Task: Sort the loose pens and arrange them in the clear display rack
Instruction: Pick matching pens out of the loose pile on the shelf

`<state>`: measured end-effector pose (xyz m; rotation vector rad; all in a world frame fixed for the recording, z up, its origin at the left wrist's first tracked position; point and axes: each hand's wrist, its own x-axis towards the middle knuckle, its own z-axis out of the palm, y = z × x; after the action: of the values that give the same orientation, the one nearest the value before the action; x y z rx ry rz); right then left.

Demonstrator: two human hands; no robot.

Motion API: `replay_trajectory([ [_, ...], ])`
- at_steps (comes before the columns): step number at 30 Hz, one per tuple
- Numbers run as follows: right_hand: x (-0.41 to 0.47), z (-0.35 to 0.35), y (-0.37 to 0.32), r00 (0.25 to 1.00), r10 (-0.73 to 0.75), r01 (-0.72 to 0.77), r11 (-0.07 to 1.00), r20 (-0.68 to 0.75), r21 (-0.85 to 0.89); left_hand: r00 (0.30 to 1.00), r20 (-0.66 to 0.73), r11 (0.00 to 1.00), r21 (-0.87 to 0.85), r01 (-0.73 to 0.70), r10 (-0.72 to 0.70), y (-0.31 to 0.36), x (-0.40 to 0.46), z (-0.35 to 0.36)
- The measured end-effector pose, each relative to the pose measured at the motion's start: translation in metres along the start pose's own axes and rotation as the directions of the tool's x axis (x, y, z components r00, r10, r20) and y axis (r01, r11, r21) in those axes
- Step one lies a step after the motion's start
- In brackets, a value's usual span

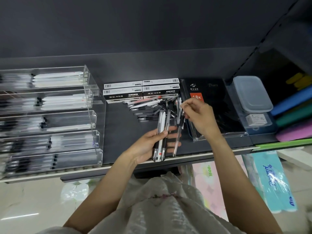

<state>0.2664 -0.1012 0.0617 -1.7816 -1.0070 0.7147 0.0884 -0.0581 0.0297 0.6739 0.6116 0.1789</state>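
Observation:
A pile of loose pens, clear and white with black grips, lies on the dark shelf in front of the pen boxes. My left hand grips a small bundle of pens upright, palm up, below the pile. My right hand pinches one clear pen with a black grip, its tip pointing down beside the bundle. The clear display rack stands at the left with several tiers, each holding rows of pens.
Pen boxes stand behind the pile. A black diary pack lies to the right, then clear plastic containers and coloured folders. The shelf's front edge runs just below my hands. Tissue packs sit lower right.

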Motion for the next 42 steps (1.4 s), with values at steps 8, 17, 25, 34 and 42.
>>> replay_trajectory([
  [8,-0.003,0.016,0.007,0.989,0.048,-0.037,0.996,0.137,-0.082,1.000,-0.005,0.999,-0.049,0.008,-0.008,-0.002,-0.002,0.005],
  [17,0.004,0.021,0.014,0.966,0.127,-0.118,0.992,0.225,-0.052,1.000,-0.014,1.000,-0.012,0.010,-0.010,-0.008,-0.002,0.001],
  [25,0.014,0.016,-0.001,0.892,0.036,-0.007,0.998,0.450,-0.066,0.999,0.052,0.999,0.030,0.010,-0.011,-0.011,-0.005,-0.004],
  [34,0.031,0.004,-0.014,0.791,-0.067,0.180,0.976,0.608,-0.126,0.998,0.062,0.990,0.141,-0.002,-0.007,-0.017,-0.010,-0.011],
  [42,0.037,-0.025,-0.028,0.864,-0.083,0.098,0.995,0.497,-0.005,0.993,0.121,0.989,0.147,-0.003,-0.015,-0.015,-0.015,-0.023],
])
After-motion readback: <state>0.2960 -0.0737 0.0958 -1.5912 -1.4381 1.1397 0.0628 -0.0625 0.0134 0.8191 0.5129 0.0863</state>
